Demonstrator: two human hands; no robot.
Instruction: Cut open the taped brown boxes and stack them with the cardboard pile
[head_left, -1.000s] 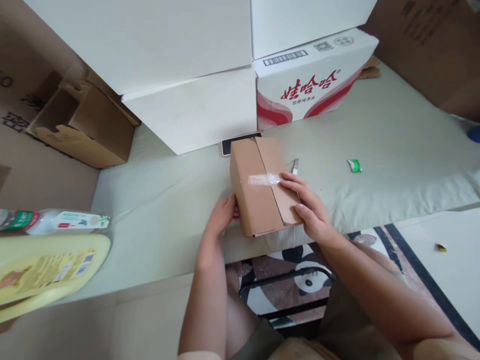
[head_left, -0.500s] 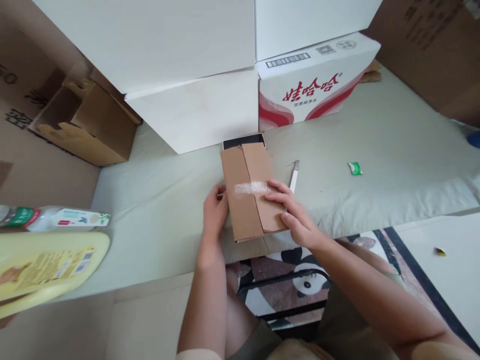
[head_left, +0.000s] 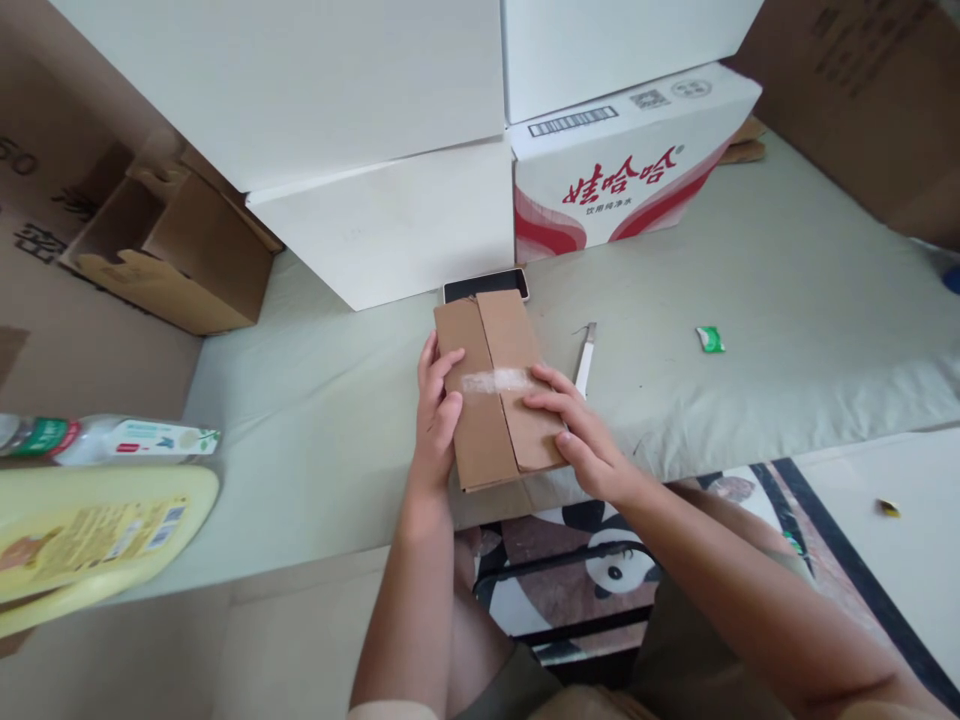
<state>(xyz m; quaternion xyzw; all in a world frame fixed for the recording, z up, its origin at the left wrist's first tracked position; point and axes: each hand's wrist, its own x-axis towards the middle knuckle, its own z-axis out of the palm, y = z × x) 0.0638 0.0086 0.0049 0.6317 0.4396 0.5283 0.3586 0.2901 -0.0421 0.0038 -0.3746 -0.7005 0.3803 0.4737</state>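
Between my two hands is a small brown cardboard box (head_left: 487,430) near the front edge of the cloth-covered surface. A short strip of clear tape (head_left: 495,381) crosses the seam of its top flaps. My left hand (head_left: 436,410) grips the left side, with thumb and a finger over the top edge. On the right side, my right hand (head_left: 581,430) holds the box, fingertips resting on the top flap by the tape. Just right of the box lies a white-handled knife (head_left: 585,362). Behind the box, a dark-screened phone (head_left: 487,285) is partly covered by it.
White cartons (head_left: 382,220) are stacked at the back, beside a red-printed carton (head_left: 615,185). An open brown carton (head_left: 180,260) stands left. A yellow jug (head_left: 105,530) and a plastic bottle (head_left: 97,440) lie at the left edge. A green wrapper (head_left: 709,339) sits right.
The box has shifted left and now lies flatter, with less of its left side showing. My left hand has moved up from its lower side to grip over the top edge.
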